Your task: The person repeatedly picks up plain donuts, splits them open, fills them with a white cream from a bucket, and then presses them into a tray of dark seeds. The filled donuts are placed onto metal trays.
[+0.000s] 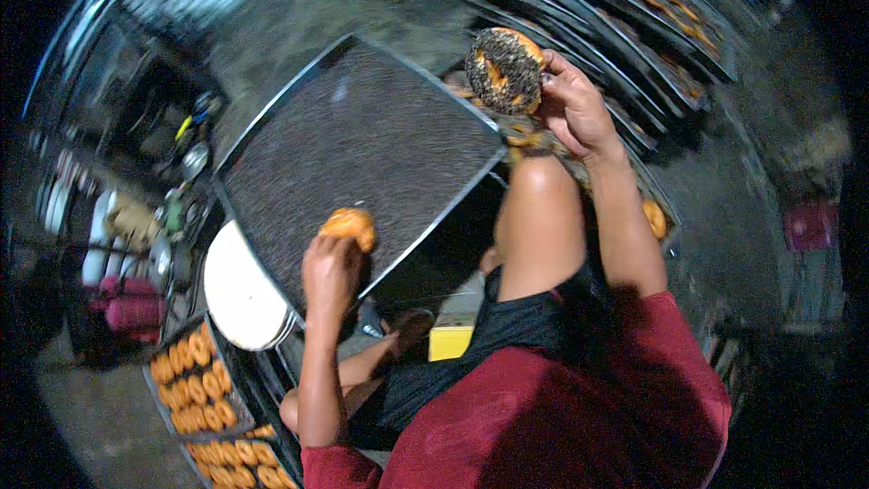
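Note:
A square metal tray (434, 222) stands in front of me, spread with a layer of small dark seeds (358, 127). Over its near left part, my left hand (329, 276) has its fingers closed on a golden-brown bagel (349, 225), which is at or just above the seeds. My right hand (579, 109) holds up a second, seeded bagel (500, 72) beyond the tray's right corner, pinched by its right edge. Dark seeds cover most of the face turned toward me; golden crust shows around the hole.
Trays of plain bagels (195, 380) sit at lower left, below a round white lid or board (240, 290). At upper right are long dark racks (579, 36) with more baked goods. My bare knee (543, 217) rises beside the tray; a yellow box (450, 342) lies between my legs.

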A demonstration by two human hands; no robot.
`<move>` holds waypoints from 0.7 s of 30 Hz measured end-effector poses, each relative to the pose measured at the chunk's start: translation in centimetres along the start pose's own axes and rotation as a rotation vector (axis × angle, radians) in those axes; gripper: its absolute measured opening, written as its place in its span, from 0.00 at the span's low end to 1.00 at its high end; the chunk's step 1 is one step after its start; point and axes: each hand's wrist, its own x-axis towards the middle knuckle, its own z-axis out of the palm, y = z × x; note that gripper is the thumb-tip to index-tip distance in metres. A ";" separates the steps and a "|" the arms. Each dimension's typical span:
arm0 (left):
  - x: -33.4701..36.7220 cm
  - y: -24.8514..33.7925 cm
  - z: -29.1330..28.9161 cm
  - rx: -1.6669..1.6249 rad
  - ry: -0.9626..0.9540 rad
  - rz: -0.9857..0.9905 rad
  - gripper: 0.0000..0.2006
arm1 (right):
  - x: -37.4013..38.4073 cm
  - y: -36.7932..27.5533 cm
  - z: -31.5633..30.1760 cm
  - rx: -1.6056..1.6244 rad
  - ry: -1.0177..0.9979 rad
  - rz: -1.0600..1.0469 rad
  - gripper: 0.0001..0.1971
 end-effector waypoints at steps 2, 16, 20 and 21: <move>0.4 0.5 -0.3 -0.003 -0.043 0.010 0.11 | -2.8 -1.1 -4.7 0.085 0.103 -0.090 0.15; 2.8 -3.2 -0.9 -0.642 -0.018 -0.519 0.13 | -33.9 9.9 -28.8 -0.896 0.123 1.063 0.18; 6.5 -4.3 -0.7 -1.302 0.060 -0.677 0.18 | -34.2 13.4 -29.7 -1.250 0.446 1.010 0.22; 7.2 -3.7 -0.2 -1.356 0.117 -0.698 0.19 | -34.1 13.8 -29.6 -1.295 0.518 0.964 0.23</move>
